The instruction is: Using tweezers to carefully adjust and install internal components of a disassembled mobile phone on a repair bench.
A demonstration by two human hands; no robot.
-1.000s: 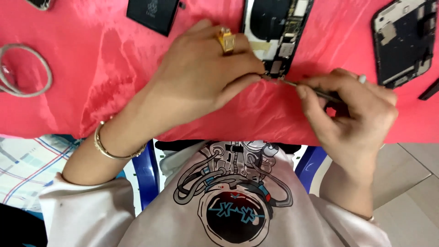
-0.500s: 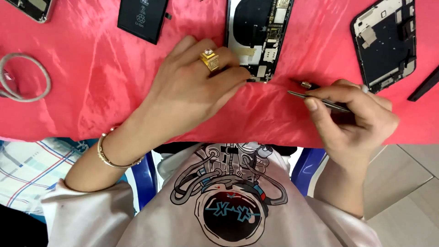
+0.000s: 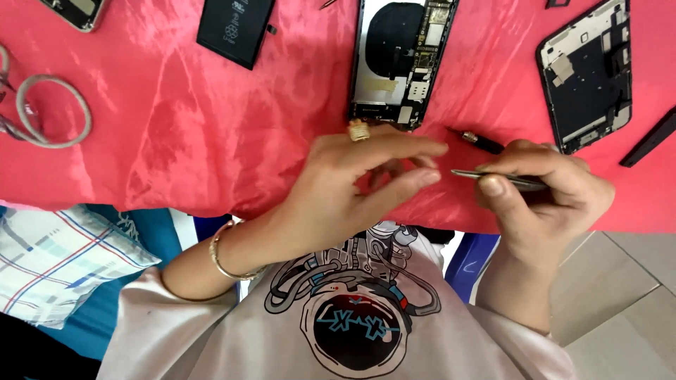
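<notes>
Both hands were busy over the desk [image 3: 176,141] with its pink cloth: the right hand [image 3: 542,190] was pinched shut around metal tweezers [image 3: 493,177] plus a small screwdriver [image 3: 482,142], tips pointing at the left hand [image 3: 352,183], which hovered loosely curled, holding nothing. An opened phone [image 3: 401,63] lay just above it, with a loose battery [image 3: 234,28] off to the side.

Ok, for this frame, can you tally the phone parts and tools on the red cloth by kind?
Opened phone bodies: 3, centre, right, top left corner
Black battery: 1
Tweezers, in the right hand: 1
Screwdriver, same hand: 1
Grey cable loop: 1
Black strip at right edge: 1
Total: 8
</notes>
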